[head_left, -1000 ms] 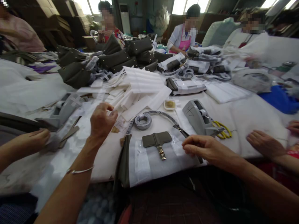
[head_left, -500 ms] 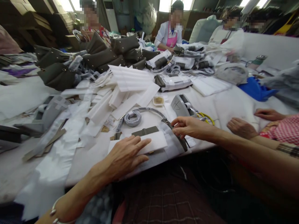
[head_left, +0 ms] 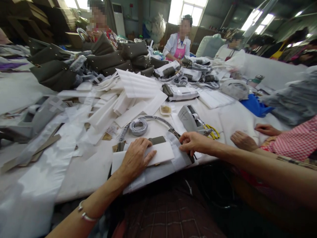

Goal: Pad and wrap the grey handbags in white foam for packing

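Observation:
A dark olive handbag (head_left: 158, 140) lies at the table's front edge, partly covered by white tissue paper. Its wrapped handle (head_left: 153, 117) arches away from me. On top rests a strip of white foam sheet (head_left: 162, 153). My left hand (head_left: 137, 155) lies flat over the foam's left part, fingers stretched out and thumb apart. At the bag's right side, my right hand (head_left: 189, 143) has its fingers curled round the edge near the handle's end; the fingertips are partly hidden. A coiled wrapped strap (head_left: 138, 127) sits inside the handle's arch.
Beyond the bag stand a grey tape dispenser (head_left: 189, 117) and yellow-handled scissors (head_left: 211, 131). Loose foam sheets (head_left: 138, 84) pile up behind, with olive bags (head_left: 106, 62) further left. A co-worker's hands (head_left: 244, 140) rest at the right. Another tape dispenser (head_left: 39, 115) is at left.
My left hand has drawn its fingers back and turned them more forward on the foam. My right hand stays at the bag's right edge, its fingers slightly lower. The camera view has shifted.

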Available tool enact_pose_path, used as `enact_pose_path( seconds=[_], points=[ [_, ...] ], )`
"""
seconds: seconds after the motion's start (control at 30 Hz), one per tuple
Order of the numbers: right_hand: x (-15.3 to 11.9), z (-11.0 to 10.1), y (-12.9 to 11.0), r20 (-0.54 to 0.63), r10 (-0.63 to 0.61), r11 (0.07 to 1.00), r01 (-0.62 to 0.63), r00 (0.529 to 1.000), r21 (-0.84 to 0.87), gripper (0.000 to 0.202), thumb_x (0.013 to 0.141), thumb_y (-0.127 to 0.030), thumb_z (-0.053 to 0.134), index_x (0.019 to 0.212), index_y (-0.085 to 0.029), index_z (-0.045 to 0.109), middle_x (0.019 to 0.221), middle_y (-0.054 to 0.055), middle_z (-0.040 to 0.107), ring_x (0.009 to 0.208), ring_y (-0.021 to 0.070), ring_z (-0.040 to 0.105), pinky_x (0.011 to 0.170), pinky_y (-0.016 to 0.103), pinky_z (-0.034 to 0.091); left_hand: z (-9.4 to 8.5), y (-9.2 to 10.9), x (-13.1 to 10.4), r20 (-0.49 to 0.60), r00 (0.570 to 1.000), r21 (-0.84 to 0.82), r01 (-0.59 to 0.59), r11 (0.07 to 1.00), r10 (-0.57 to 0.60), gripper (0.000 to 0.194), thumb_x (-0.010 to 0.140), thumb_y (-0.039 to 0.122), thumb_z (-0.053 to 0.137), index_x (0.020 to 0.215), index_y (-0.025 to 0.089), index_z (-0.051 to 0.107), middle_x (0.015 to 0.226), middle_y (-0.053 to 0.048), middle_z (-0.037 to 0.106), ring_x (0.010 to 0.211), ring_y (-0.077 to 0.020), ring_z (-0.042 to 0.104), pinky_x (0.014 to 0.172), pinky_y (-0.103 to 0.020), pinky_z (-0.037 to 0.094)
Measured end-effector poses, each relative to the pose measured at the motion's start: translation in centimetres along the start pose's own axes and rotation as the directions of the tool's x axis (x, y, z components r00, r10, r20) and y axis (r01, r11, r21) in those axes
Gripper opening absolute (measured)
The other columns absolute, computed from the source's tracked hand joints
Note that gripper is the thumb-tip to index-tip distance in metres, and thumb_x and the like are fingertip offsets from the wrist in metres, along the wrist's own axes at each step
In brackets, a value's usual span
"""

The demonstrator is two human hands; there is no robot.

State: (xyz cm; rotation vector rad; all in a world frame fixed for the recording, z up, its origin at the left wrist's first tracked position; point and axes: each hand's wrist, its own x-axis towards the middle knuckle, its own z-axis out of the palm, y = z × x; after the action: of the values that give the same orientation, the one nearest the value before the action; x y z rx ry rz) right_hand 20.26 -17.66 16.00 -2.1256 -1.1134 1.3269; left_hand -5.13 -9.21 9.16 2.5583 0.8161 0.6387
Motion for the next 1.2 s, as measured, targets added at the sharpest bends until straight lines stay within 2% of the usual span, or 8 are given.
enact_pose_path(
  seconds=[0.17,0.33,0.47,0.6,0.73,0.9,1.03,1.2],
  points=[
    [-0.3,-0.3,-1.5,0.020,0.088,0.991,-0.086,0.996,-0.100,0.028,0.069,-0.025,0.076,0.089,-0.016,0.059,0.065,0.001,0.064,0.059,0.0165,0.063,0.046,0.023,0.047,0.3,-0.6,0.2,-0.019,0.997,-0.138,0.072,0.988,-0.075,0.016,0.090,0.036,0.057,0.095,0.020,0.056,0.096,-0.006,0.063,0.090,-0.0247,0.059,0.084,-0.041,0.047],
    [-0.9,0.0,-2.3,-0.132,-0.195,0.880,0.114,0.972,-0.460,0.025,0.072,-0.027,0.075,0.093,-0.018,0.065,0.084,0.004,0.071,0.073,0.0187,0.066,0.064,0.027,0.051,0.5,-1.0,0.0,-0.039,0.990,-0.251,0.125,0.960,-0.139,0.017,0.089,0.036,0.058,0.095,0.021,0.055,0.094,-0.005,0.064,0.088,-0.0243,0.060,0.085,-0.041,0.047],
    [-0.8,1.0,-2.0,-0.013,0.007,0.982,-0.009,1.000,-0.188,0.038,0.068,-0.029,0.078,0.101,-0.016,0.064,0.088,0.006,0.072,0.068,0.0190,0.067,0.055,0.028,0.054,0.1,-1.0,-0.1,-0.036,0.980,-0.335,0.172,0.927,-0.195,0.018,0.086,0.038,0.059,0.093,0.022,0.055,0.091,-0.004,0.065,0.087,-0.0241,0.061,0.084,-0.041,0.048],
    [-0.3,1.0,-2.0,0.040,0.126,0.992,-0.127,0.991,0.028,0.042,0.058,-0.027,0.085,0.091,-0.014,0.063,0.078,0.005,0.068,0.072,0.0192,0.066,0.054,0.027,0.056,-0.4,-1.0,-0.1,-0.033,0.960,-0.482,0.227,0.846,-0.277,0.020,0.086,0.040,0.058,0.097,0.023,0.055,0.092,-0.003,0.064,0.090,-0.0221,0.061,0.084,-0.037,0.048],
    [0.5,0.8,-2.6,0.159,0.208,0.978,-0.210,0.965,-0.009,0.027,0.061,-0.028,0.082,0.075,-0.014,0.063,0.065,0.002,0.064,0.060,0.0129,0.061,0.046,0.019,0.047,-0.3,-1.4,-0.1,-0.032,0.951,-0.584,0.232,0.778,-0.308,0.021,0.087,0.039,0.057,0.101,0.023,0.055,0.088,0.000,0.061,0.085,-0.0182,0.061,0.080,-0.032,0.048],
    [1.4,1.4,-3.6,0.209,0.237,0.963,-0.202,0.949,-0.177,0.012,0.066,-0.020,0.073,0.063,-0.015,0.063,0.049,-0.003,0.054,0.047,0.0077,0.048,0.041,0.016,0.038,0.2,-1.6,-0.1,-0.035,0.957,-0.563,0.219,0.797,-0.288,0.021,0.088,0.036,0.058,0.105,0.023,0.057,0.087,0.001,0.061,0.084,-0.0177,0.060,0.080,-0.031,0.047],
    [1.3,1.4,-4.0,0.219,0.196,0.977,-0.172,0.956,-0.123,0.016,0.065,-0.020,0.075,0.060,-0.015,0.061,0.053,-0.003,0.055,0.051,0.0075,0.050,0.044,0.015,0.044,0.5,-1.5,-0.3,-0.094,0.983,-0.439,0.101,0.893,-0.157,0.023,0.092,0.029,0.054,0.113,0.026,0.063,0.096,-0.002,0.063,0.094,-0.0200,0.060,0.089,-0.036,0.048],
    [0.9,1.2,-4.1,0.241,0.258,0.965,-0.259,0.936,-0.027,0.021,0.067,-0.023,0.078,0.065,-0.016,0.058,0.054,-0.003,0.055,0.051,0.0090,0.052,0.039,0.015,0.044,0.3,-0.9,-1.0,-0.067,0.962,-0.274,-0.274,0.922,0.266,0.034,0.098,0.021,0.047,0.127,0.032,0.062,0.138,-0.006,0.056,0.128,-0.0216,0.050,0.107,-0.040,0.041]
  ],
)
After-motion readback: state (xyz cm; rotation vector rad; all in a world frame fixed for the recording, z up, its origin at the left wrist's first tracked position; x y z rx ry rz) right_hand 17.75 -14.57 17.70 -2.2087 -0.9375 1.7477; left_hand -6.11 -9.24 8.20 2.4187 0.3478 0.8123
